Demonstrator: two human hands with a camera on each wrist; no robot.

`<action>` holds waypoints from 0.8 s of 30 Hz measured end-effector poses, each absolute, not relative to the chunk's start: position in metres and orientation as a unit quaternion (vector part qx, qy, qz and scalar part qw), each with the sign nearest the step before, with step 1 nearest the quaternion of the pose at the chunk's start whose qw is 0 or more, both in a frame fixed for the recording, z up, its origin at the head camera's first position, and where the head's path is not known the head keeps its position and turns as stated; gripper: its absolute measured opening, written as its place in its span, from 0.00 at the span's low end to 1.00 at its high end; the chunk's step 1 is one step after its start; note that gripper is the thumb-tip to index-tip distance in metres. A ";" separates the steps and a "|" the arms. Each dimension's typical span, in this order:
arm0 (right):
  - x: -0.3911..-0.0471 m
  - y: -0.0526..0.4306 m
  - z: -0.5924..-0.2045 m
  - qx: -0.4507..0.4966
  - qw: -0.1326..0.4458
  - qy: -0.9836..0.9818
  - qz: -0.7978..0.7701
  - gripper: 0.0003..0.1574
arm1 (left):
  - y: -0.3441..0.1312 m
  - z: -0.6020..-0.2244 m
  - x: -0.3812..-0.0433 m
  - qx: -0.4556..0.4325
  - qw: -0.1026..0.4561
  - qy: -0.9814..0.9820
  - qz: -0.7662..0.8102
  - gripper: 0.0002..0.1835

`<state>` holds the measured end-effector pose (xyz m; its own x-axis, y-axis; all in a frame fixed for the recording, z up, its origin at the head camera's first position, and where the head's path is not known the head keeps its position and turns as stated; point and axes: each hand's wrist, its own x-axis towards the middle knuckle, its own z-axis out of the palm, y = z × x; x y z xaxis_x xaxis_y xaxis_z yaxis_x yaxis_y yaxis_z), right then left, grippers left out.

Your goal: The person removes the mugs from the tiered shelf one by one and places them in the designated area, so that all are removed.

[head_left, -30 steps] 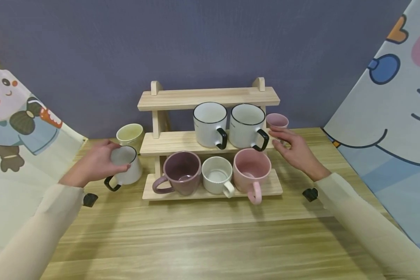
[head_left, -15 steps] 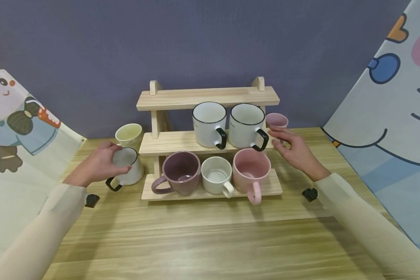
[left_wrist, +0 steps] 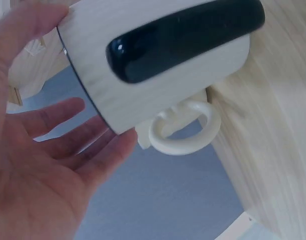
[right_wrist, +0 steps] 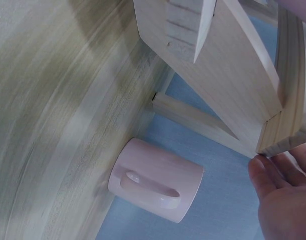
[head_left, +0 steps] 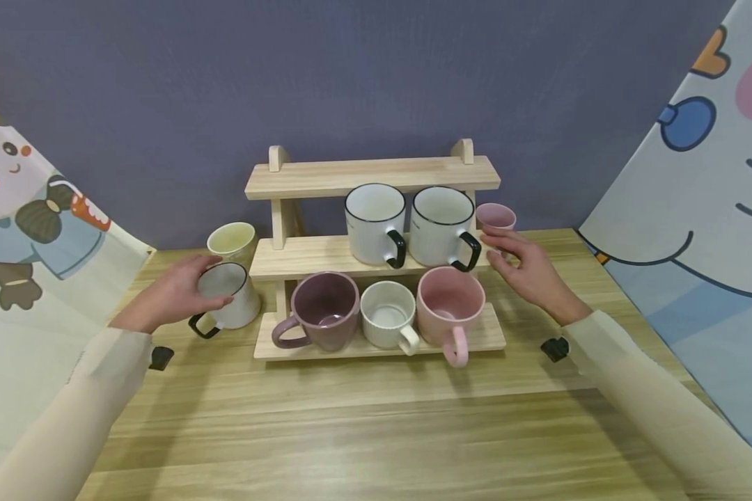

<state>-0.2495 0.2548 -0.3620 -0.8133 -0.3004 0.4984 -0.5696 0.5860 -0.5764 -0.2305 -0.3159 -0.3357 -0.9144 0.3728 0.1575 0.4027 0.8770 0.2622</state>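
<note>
Black-rimmed white mug (head_left: 244, 304): left of the wooden rack (head_left: 370, 177), just in front of the yellow cup (head_left: 233, 239). Mouth up, long axis roughly vertical; can't tell if the base touches the table (head_left: 363, 438). Black handle (left_wrist: 188, 40) points toward the wearer and to the left.

Left hand (head_left: 174, 293) comes in from the left, has the mug by the rim: thumb on the near side, fingers on the far side, spread about a mouth's width. Forearm angled forward.

Right hand (head_left: 531, 270) at the rack's right end, fingers loosely bent, tips against the middle shelf (head_left: 307, 255); no mug in it. Small pink cup (right_wrist: 158, 180) just beyond it.

Middle shelf: two matching white mugs (head_left: 377, 229). Bottom: purple mug (head_left: 327, 316), ribbed white cup (head_left: 385, 321), pink mug (head_left: 446, 313).
</note>
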 end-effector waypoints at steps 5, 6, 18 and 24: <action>-0.249 0.255 -0.362 0.247 0.177 -0.875 0.378 0.21 | -0.317 -0.333 -0.231 -0.198 0.055 -0.967 -0.150 0.39; -0.249 0.255 -0.362 0.246 0.176 -0.875 0.378 0.21 | -0.318 -0.333 -0.231 -0.199 0.056 -0.967 -0.150 0.38; -0.250 0.255 -0.363 0.247 0.175 -0.873 0.381 0.21 | -0.323 -0.332 -0.235 -0.212 0.067 -0.963 -0.154 0.32; -0.251 0.256 -0.364 0.245 0.172 -0.875 0.380 0.21 | -0.323 -0.332 -0.237 -0.186 0.042 -0.970 -0.149 0.33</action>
